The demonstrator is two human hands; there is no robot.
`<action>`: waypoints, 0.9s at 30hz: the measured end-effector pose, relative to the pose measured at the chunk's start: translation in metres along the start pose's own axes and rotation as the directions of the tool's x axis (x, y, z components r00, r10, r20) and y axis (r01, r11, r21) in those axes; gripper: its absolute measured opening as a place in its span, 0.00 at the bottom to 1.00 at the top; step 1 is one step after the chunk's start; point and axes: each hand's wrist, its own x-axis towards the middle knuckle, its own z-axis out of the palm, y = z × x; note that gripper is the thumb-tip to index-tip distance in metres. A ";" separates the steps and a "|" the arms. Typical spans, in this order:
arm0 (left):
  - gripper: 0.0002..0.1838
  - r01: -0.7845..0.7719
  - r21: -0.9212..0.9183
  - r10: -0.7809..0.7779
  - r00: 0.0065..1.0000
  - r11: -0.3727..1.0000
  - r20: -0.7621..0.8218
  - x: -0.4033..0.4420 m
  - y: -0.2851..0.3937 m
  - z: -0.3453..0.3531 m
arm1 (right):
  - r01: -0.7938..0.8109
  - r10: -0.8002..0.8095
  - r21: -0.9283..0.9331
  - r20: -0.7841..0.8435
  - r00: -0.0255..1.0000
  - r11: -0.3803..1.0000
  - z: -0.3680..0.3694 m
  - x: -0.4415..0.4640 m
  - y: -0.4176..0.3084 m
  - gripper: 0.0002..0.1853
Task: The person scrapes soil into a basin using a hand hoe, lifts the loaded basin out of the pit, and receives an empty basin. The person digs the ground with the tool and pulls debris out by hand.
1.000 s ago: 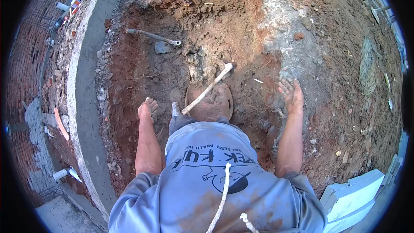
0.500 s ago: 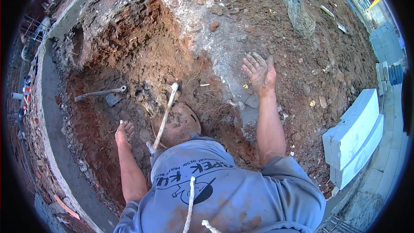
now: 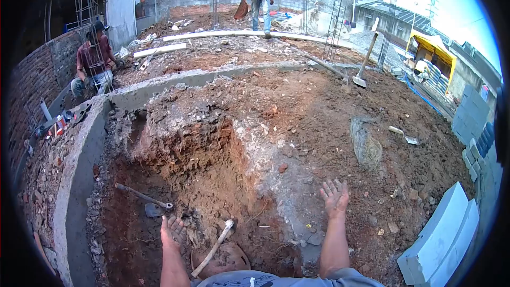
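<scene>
My left hand point(image 3: 171, 231) is over the dug pit, palm up and fingers spread, holding nothing. My right hand point(image 3: 335, 197) is raised over the grey-streaked soil right of the pit, also empty with its fingers apart. Between my arms, a pale wooden handle point(image 3: 213, 250) leans across a round reddish lid or pan point(image 3: 228, 260) at the pit bottom. Just beyond my left hand, a hoe with a grey handle point(image 3: 141, 195) and a flat blade point(image 3: 154, 210) lies in the pit.
A concrete beam point(image 3: 79, 165) edges the pit at left. Pale blocks point(image 3: 441, 239) stand at right. A seated person point(image 3: 94, 61) is at far left; another person point(image 3: 260, 0) stands beyond. A long-handled tool point(image 3: 366, 56) and a plastic sheet point(image 3: 365, 143) are on the soil.
The view has tilted up, bringing the far ground and two people into sight. Both hands stay empty and open; my right hand has moved outward from the pit's edge over the soil.
</scene>
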 end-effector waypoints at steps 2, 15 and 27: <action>0.40 -0.046 -0.058 0.049 0.998 0.997 0.048 -0.008 0.013 0.018 | 0.090 -0.092 0.064 0.025 0.995 0.994 0.015 0.012 -0.025 0.39; 0.33 0.025 0.023 -0.028 0.983 0.999 0.183 0.006 -0.005 0.061 | 0.503 -0.490 0.004 0.238 0.839 0.864 0.072 0.003 -0.190 0.27; 0.27 0.149 0.035 -0.152 0.983 0.988 0.104 0.006 -0.036 0.072 | -0.129 0.099 -0.146 -0.200 0.975 0.981 -0.046 -0.037 -0.019 0.32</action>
